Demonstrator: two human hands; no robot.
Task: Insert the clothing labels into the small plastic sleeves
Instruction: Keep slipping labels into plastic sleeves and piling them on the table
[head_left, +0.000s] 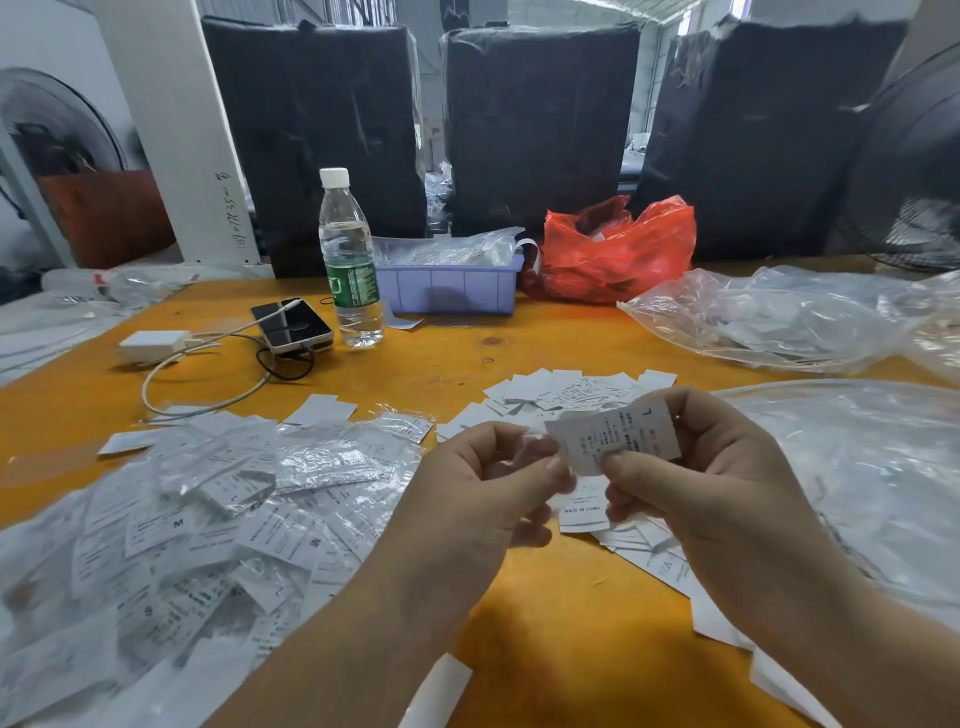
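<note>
My right hand (706, 467) pinches a white clothing label (618, 436) printed with text and an "L", held above the yellow table (545, 597). My left hand (488, 483) pinches a small clear plastic sleeve (537, 449) at the label's left end; the two touch there. A heap of sleeved labels (208, 509) lies at the left. Loose white labels (561, 392) are spread behind my hands, and more labels (649, 551) lie under my right hand.
A water bottle (349, 260), a phone (291, 325) with a cable and white charger (150, 345) stand at the back left. A purple bin (449, 288), a red plastic bag (613, 252) and clear plastic bags (779, 317) sit behind and right.
</note>
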